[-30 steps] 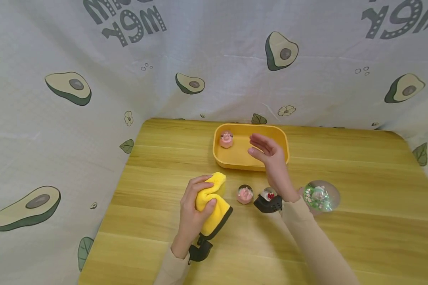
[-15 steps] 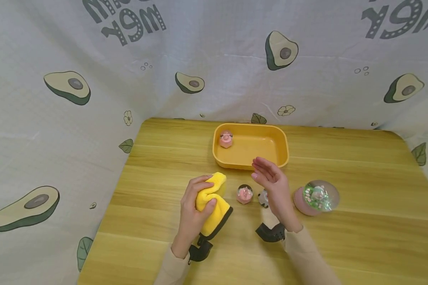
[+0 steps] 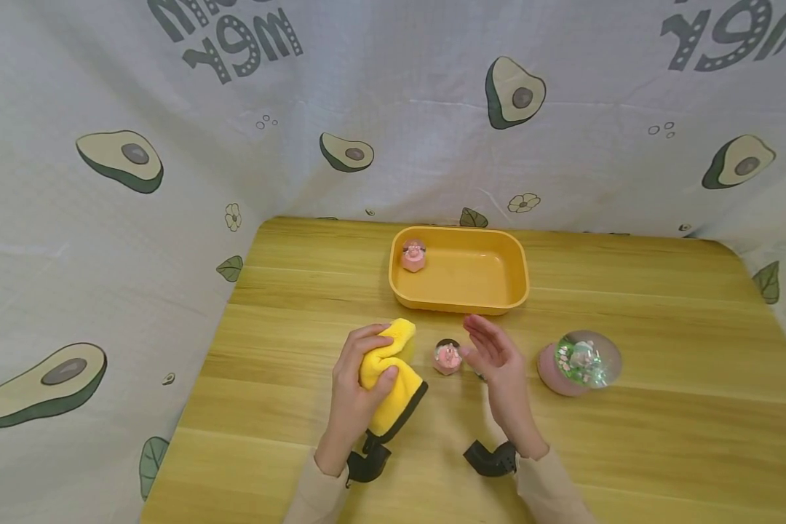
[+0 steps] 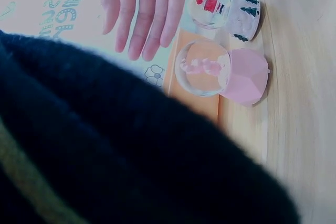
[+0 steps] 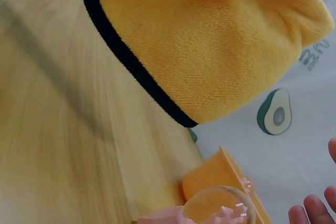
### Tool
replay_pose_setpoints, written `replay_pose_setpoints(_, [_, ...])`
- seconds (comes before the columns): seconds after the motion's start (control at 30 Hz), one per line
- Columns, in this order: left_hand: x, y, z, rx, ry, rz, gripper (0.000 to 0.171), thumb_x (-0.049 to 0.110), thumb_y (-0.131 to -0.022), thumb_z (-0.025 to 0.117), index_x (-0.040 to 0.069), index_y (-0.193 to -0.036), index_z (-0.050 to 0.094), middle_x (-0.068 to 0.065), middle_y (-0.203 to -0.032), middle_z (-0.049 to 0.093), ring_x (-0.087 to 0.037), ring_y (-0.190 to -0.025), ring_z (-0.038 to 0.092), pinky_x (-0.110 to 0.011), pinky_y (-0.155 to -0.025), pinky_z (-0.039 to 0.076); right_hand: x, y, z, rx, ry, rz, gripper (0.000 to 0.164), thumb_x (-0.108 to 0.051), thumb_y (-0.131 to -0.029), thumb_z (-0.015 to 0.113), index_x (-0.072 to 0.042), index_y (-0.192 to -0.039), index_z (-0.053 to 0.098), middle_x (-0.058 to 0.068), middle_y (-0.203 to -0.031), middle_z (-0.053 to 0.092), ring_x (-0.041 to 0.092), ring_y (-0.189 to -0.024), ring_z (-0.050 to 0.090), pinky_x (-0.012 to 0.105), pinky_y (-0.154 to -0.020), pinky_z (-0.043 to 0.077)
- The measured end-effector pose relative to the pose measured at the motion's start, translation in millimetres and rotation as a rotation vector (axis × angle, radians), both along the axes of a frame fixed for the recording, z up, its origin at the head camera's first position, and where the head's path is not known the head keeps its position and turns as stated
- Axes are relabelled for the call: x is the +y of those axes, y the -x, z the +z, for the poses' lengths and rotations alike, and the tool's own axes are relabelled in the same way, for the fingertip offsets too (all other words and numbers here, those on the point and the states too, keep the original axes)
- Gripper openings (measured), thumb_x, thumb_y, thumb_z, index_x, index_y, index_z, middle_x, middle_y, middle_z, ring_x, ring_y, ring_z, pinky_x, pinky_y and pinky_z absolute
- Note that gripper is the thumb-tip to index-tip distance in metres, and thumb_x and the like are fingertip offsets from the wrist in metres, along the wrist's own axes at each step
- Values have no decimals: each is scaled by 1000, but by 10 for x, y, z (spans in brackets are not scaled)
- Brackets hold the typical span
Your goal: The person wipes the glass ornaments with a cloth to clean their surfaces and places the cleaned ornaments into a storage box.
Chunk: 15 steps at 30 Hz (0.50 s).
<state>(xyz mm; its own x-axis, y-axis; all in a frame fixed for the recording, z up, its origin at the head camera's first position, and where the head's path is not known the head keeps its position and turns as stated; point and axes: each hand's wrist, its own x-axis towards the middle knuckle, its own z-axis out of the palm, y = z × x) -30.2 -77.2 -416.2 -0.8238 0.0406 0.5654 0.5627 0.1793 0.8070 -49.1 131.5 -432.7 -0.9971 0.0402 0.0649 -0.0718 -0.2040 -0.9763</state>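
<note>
We see the left hand (image 3: 352,393) holding a folded yellow cloth (image 3: 391,418) with a dark border over the desk (image 3: 288,320), its fingers (image 3: 359,348) curled round the cloth and its thumb pressing on it. Whether the folds wrap anything, we cannot tell. The right hand (image 3: 507,382) is relaxed, its fingers (image 3: 491,333) nearly straight, with nothing in hold. Between the two hands we find a pink snow globe (image 3: 447,358); just beside it, in the left wrist view, stands a white-based globe (image 4: 242,18) with a red figure. Right of the right hand sits a larger globe (image 3: 563,371). Beyond both hands, a yellow tray (image 3: 458,305) holds a small pink globe (image 3: 413,258) at its left end.
</note>
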Motion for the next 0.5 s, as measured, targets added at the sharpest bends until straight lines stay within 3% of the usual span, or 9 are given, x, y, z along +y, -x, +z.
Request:
replay_pose_setpoints(0.17, [7,-9,38,-11,0,-1,29,10,-78,61,5,-106,55,-12,-116,51,-26,-103,51,-33,-84,45,-49,-58,-155,25,-11,-16,50,12,-80,56,6,-127,42,24,-129,41,24,-120,41,28,-100,30])
replay_pose_setpoints(0.4, [44,-69,287,14,-4,-5,28,-2,-73,59,-3,-101,53,-19,-110,52,-28,-100,52,-31,-82,46,-124,-127,-338,28,-49,-19,57,9,-79,59,2,-131,38,16,-134,40,21,-126,34,24,-103,24])
replay_pose_setpoints(0.5, [53,-83,333,12,-3,0,28,-2,-73,59,-3,-100,53,-20,-110,52,-28,-99,52,-30,-82,45,-143,-124,-401,20,-78,-25,58,7,-79,61,1,-132,38,16,-134,40,21,-126,33,24,-104,23])
